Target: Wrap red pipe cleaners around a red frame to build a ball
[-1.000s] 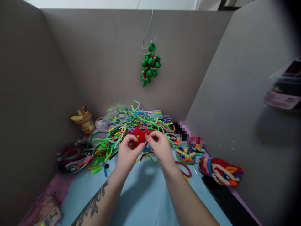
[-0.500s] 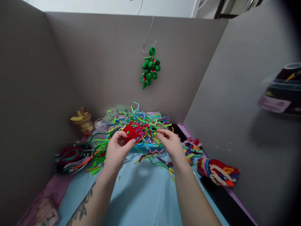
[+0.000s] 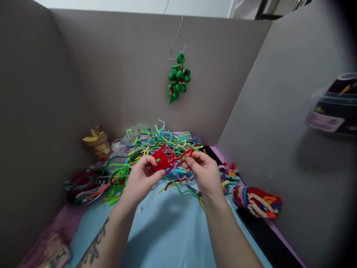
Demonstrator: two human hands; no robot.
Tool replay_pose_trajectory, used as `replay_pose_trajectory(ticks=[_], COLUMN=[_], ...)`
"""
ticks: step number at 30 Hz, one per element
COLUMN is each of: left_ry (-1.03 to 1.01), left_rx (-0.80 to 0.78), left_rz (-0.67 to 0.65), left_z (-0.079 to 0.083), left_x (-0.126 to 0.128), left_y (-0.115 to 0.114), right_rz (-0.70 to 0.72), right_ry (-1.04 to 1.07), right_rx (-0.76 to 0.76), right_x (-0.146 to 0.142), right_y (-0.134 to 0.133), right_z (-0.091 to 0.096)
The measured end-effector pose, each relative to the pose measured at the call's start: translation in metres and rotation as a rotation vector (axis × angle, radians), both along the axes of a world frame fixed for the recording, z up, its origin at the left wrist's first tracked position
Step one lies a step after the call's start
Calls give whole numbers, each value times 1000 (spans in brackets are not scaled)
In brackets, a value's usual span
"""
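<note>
Pinching red piece [image 3: 162,161] by edge w/ L hand [image 3: 141,178], strand [image 3: 184,154] w/ R hand [image 3: 206,174], wide blue cloth [image 3: 170,234] below

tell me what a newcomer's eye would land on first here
Probably the bright red piece in the left hand's grip, near the middle. Just behind it sprawls a heap of multicoloured strands, and higher up a green cluster hangs before the grey back panel.

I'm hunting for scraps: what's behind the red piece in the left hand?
Colourful strands show above the red piece; whatever its solid part and the left hand cover can't be seen.
</note>
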State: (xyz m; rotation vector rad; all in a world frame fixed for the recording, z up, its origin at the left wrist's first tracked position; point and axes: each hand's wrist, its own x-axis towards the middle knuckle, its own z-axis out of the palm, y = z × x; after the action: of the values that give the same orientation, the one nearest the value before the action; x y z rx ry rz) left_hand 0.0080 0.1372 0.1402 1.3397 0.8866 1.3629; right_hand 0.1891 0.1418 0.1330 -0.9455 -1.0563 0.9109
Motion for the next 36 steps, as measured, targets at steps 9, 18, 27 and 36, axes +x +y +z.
replay_pose_trajectory(ticks=[9,18,27,36], left_ry=[41,83,-67,-147], left_rx=[50,132,22,60], left_rz=[-135,-158,-139,23], left_z=[4,-3,-7,-6], left_x=[2,0,10,12], left_y=[-4,-2,-2,-2], right_rz=[-105,23,-69,46], right_ry=[-288,-511,-564,-842], right_rx=[160,142,154,278], right_x=[-11,-11,-19,-21], right_y=[-13,-15,-14,-21], right_z=[9,10,6,12])
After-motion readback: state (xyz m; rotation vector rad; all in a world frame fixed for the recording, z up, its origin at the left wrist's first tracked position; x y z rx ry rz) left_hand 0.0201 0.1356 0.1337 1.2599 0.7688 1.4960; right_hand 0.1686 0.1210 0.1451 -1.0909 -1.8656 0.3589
